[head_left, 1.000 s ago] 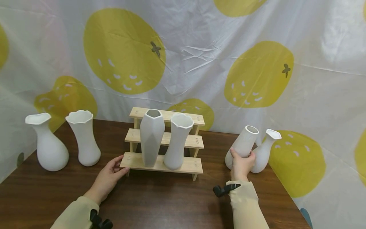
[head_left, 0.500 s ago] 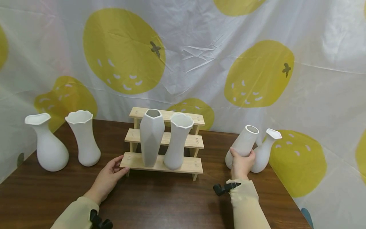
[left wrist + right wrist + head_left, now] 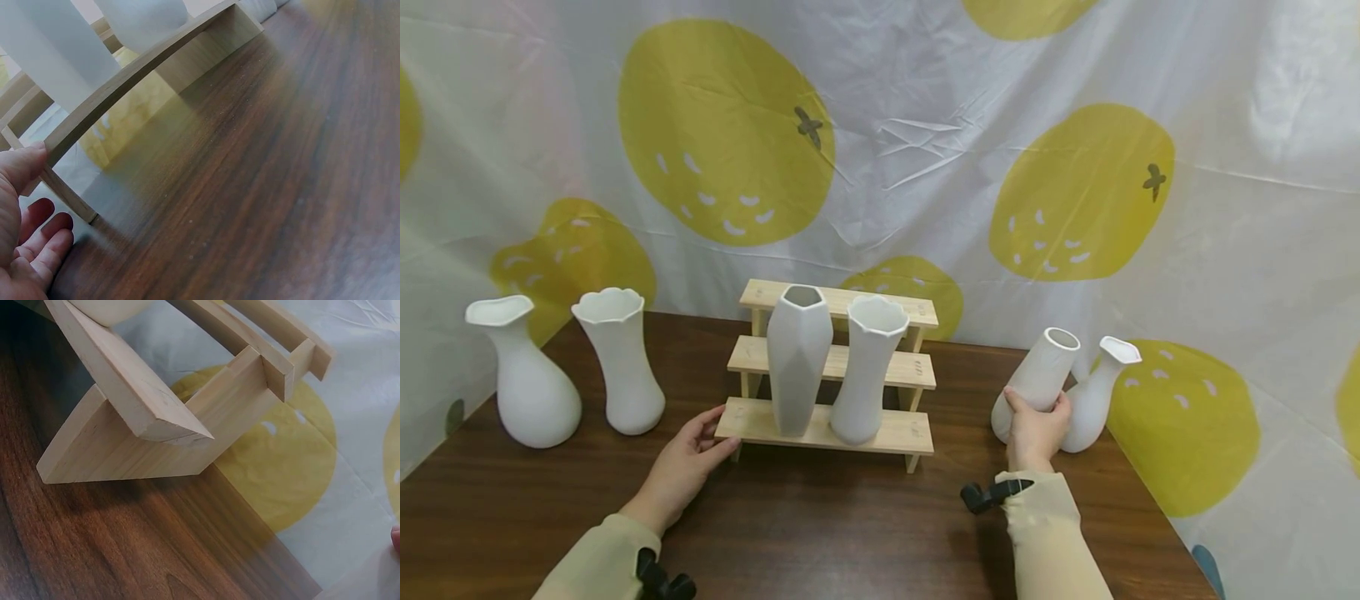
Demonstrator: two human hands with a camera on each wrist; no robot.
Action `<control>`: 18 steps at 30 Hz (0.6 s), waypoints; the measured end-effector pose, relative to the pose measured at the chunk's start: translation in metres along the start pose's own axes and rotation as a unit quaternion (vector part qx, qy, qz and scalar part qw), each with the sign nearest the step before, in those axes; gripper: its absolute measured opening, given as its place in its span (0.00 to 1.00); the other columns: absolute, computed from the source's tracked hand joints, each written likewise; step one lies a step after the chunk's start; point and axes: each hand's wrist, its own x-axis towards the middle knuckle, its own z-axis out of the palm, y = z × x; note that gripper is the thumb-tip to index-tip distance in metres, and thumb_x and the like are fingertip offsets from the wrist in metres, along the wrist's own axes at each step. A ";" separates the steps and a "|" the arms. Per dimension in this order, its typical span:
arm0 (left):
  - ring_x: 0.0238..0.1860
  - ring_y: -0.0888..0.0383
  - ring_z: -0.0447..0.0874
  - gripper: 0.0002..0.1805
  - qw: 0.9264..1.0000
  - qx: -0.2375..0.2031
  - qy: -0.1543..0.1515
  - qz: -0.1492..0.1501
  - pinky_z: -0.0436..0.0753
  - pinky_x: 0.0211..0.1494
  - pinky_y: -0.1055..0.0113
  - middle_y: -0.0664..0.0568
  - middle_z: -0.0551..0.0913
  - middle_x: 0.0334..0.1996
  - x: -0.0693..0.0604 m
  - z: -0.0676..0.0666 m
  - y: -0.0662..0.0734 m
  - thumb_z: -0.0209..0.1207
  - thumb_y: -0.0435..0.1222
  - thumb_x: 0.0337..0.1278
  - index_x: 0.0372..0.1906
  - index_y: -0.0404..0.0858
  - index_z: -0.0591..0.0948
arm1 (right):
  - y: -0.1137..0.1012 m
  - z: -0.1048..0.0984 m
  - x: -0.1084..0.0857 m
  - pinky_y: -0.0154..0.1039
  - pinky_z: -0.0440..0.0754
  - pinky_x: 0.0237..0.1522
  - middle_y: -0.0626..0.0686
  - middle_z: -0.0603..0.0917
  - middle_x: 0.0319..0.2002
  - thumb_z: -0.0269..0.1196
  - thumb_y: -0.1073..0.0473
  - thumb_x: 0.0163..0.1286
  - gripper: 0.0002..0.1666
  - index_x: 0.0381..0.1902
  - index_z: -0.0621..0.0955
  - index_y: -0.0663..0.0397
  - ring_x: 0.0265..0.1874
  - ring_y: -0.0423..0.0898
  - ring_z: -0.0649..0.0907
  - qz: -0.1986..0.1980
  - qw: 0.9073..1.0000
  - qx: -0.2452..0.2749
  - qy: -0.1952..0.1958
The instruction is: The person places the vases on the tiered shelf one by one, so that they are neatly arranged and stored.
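Note:
In the head view a three-tier wooden stand (image 3: 880, 432) holds a tall faceted white vase (image 3: 799, 358) and a scalloped-rim white vase (image 3: 867, 375) on its lowest step. My left hand (image 3: 679, 467) grips the left end of that step, its thumb at the front edge; the left wrist view shows the thumb on the wood and the other fingers curved below. My right hand (image 3: 1036, 429) has its thumb and fingers round the lower part of a round-mouthed white vase (image 3: 1041, 371), which leans to the right. Only a fingertip shows in the right wrist view.
Right beside the gripped vase stands a narrow-necked white vase (image 3: 1090, 408). At the far left are a wide-bellied vase (image 3: 537, 400) and another scalloped vase (image 3: 628, 375). A fruit-patterned cloth (image 3: 910, 125) hangs behind the brown table (image 3: 820, 542).

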 end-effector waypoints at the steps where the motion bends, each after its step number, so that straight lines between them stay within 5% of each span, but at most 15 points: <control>1: 0.57 0.48 0.74 0.44 1.000 0.000 0.000 0.000 0.76 0.53 0.62 0.37 0.70 0.63 0.000 0.000 0.000 0.61 0.52 0.61 0.74 0.36 0.56 | 0.000 0.000 0.000 0.46 0.68 0.61 0.58 0.72 0.58 0.72 0.69 0.52 0.43 0.65 0.66 0.61 0.57 0.53 0.72 0.000 1.000 0.000 -0.001; 18: 0.57 0.48 0.73 0.42 1.000 -0.005 0.002 0.002 0.76 0.54 0.63 0.37 0.70 0.62 0.001 0.001 -0.001 0.61 0.50 0.61 0.73 0.36 0.57 | -0.009 -0.003 -0.003 0.47 0.70 0.59 0.58 0.72 0.57 0.73 0.69 0.52 0.42 0.64 0.67 0.60 0.56 0.53 0.73 0.002 1.000 -0.014 -0.018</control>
